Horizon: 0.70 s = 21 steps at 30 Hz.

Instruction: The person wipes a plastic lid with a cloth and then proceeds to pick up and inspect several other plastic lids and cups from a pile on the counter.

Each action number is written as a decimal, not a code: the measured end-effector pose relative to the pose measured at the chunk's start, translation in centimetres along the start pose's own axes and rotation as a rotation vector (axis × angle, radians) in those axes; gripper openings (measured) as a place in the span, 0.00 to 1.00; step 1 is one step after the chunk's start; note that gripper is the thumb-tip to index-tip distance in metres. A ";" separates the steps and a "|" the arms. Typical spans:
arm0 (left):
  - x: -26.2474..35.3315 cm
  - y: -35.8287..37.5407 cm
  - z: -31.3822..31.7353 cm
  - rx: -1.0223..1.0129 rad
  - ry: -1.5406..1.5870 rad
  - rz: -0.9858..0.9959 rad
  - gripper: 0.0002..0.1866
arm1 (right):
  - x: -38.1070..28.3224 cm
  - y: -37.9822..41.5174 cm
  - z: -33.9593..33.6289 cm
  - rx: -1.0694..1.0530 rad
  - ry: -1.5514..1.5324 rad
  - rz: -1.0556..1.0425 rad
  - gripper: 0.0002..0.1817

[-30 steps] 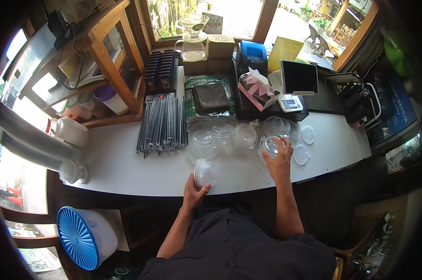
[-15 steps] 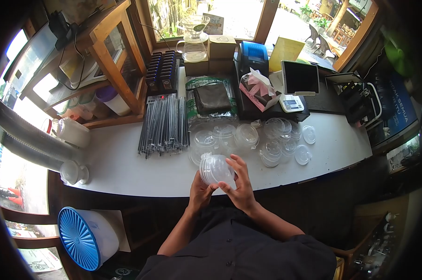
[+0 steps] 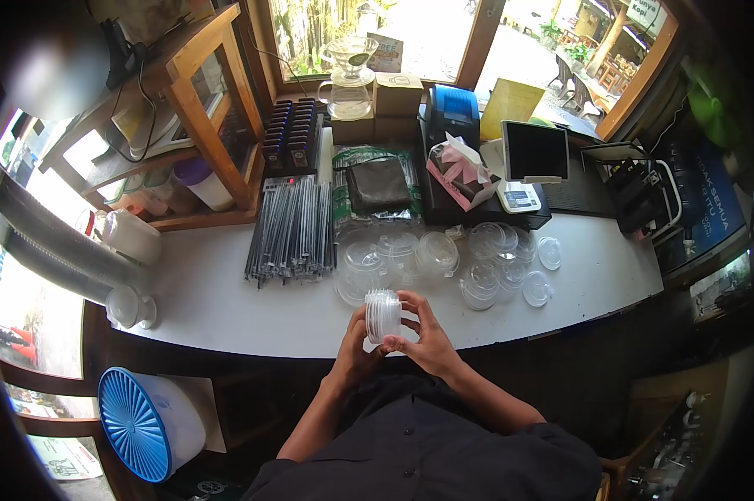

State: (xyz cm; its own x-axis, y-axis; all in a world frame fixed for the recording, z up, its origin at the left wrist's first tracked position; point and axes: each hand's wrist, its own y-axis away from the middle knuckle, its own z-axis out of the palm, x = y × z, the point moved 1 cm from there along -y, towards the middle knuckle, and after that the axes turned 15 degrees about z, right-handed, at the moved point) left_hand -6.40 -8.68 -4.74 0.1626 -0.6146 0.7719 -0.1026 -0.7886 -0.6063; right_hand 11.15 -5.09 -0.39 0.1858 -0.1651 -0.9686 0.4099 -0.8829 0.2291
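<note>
Between my two hands, over the table's front edge, is a short stack of clear plastic cup lids (image 3: pixel 383 316) turned on its side, rims showing as ridges. My left hand (image 3: pixel 356 344) is closed on the stack's left and lower side. My right hand (image 3: pixel 424 336) grips it from the right, thumb below and fingers over the top. Just beyond lie loose clear lids (image 3: pixel 362 265) in overlapping piles, with more dome lids (image 3: pixel 438 253) beside them. Further right is another group of lids (image 3: pixel 498 265), and two single lids (image 3: pixel 538 289) lie near it.
Wrapped black straws (image 3: pixel 289 230) lie left of a dark packet (image 3: pixel 378 185) on green-edged plastic. Behind stand a tissue box (image 3: pixel 460 179), a tablet (image 3: pixel 534 151) and a blue printer (image 3: pixel 453 113). Stacked cups (image 3: pixel 51 250) line the left side; a blue-lidded tub (image 3: pixel 135 426) sits below.
The stack of lids has turned from facing up at an angle to edge-on. My right hand's fingers have closed in around it. The camera view has shifted slightly.
</note>
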 end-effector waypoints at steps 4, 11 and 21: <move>0.2 -0.4 0.5 -0.069 -0.032 -0.073 0.24 | 0.1 0.1 -1.9 -0.079 0.062 0.095 0.46; -0.2 -0.9 3.5 -0.089 -0.052 -0.079 0.23 | 1.9 0.5 -4.9 -0.068 -0.014 0.136 0.48; 1.4 -5.6 9.0 -0.200 0.027 -0.042 0.18 | 2.3 1.8 -12.0 -0.088 -0.235 0.156 0.52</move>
State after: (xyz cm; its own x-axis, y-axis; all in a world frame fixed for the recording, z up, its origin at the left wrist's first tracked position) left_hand 3.24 -4.90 -1.98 0.1443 -0.5796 0.8020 -0.2898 -0.7997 -0.5258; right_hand 23.03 -1.79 -1.03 0.0453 -0.4019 -0.9146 0.4705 -0.7991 0.3744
